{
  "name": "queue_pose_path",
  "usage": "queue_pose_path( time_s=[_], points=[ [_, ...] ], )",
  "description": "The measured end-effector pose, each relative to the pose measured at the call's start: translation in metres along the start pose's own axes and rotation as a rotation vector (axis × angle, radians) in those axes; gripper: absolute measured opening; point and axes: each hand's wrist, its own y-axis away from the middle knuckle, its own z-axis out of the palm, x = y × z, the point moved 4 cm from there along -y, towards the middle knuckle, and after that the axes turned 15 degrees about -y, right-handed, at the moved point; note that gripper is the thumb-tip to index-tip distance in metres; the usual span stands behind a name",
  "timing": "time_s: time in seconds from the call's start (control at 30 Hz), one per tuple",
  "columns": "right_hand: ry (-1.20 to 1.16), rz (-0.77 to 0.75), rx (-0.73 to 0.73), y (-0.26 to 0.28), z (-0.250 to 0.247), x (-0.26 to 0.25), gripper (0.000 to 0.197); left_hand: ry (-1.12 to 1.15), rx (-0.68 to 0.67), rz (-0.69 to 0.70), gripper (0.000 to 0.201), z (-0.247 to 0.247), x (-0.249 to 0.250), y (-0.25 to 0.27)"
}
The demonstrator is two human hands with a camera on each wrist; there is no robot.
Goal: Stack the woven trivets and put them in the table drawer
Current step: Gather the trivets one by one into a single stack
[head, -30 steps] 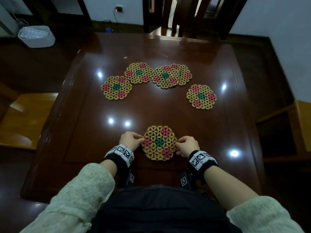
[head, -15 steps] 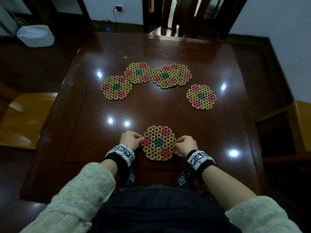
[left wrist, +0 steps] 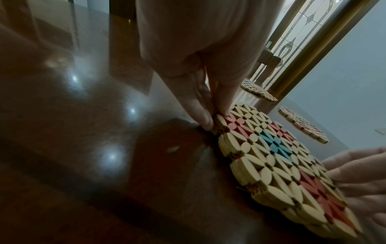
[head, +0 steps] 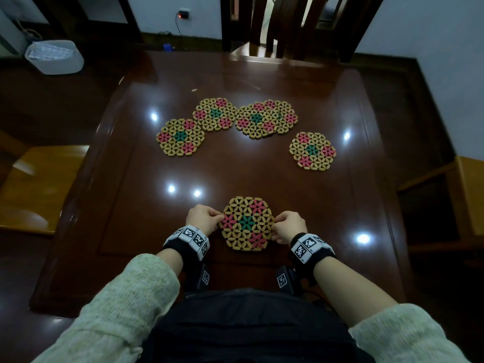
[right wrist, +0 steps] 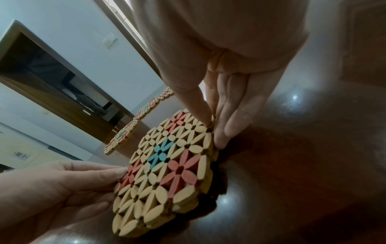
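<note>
A hexagonal woven trivet point(head: 246, 223) of tan petals with pink and green flowers lies near the table's front edge. Its edge looks two layers thick in the right wrist view point(right wrist: 165, 166). My left hand point(head: 220, 218) pinches its left edge, thumb on top point(left wrist: 208, 118). My right hand point(head: 275, 226) pinches its right edge point(right wrist: 213, 130). Farther back lie several more trivets: one at the left point(head: 180, 137), one beside it point(head: 215, 115), two overlapping in the middle point(head: 255, 120), and one alone at the right point(head: 312, 150).
The glossy dark wooden table point(head: 131, 205) reflects ceiling lights. A dark chair point(head: 275, 27) stands at its far side. On the floor at the back left is a white bin point(head: 55, 57). Wooden seats flank the table at left point(head: 39, 184) and right point(head: 466, 195).
</note>
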Motion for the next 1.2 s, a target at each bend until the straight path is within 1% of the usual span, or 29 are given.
queue_pose_path(
  time_s=[0.5,0.57,0.63,0.73,0.77,0.83,0.93,1.0,1.07,1.2],
  points=[
    [0.018,-0.002,-0.022,-0.003,-0.001,-0.001,0.018,-0.008,-0.017,-0.003,0.010,-0.001,-0.001,-0.003],
    [0.039,-0.013,-0.045,-0.002,-0.001,-0.001,0.020,-0.018,-0.021,0.007,0.011,-0.002,-0.001,-0.002],
    [0.078,-0.030,-0.072,-0.002,-0.004,-0.002,0.022,-0.035,-0.025,0.030,0.016,-0.005,0.000,0.000],
    [0.195,-0.068,-0.111,-0.002,-0.013,-0.005,0.027,-0.035,-0.034,0.047,0.022,-0.011,0.001,0.002],
    [0.245,-0.089,-0.104,-0.003,-0.018,-0.006,0.030,-0.086,-0.018,0.065,0.023,-0.014,0.001,0.002],
    [0.371,-0.158,-0.063,-0.004,-0.026,-0.009,0.035,-0.256,0.023,0.139,0.024,-0.020,0.002,0.001],
    [0.600,-0.299,-0.039,0.001,-0.026,-0.012,0.043,-0.528,0.040,0.299,0.034,-0.021,0.008,0.006],
    [0.730,-0.405,-0.058,0.004,-0.017,-0.014,0.046,-0.644,0.048,0.397,0.032,-0.017,0.015,0.010],
    [0.807,-0.467,-0.079,0.004,-0.009,-0.014,0.046,-0.676,0.070,0.441,0.028,-0.014,0.020,0.011],
    [0.833,-0.504,-0.058,0.002,-0.003,-0.014,0.042,-0.681,0.056,0.428,0.030,-0.012,0.019,0.009]
  ],
)
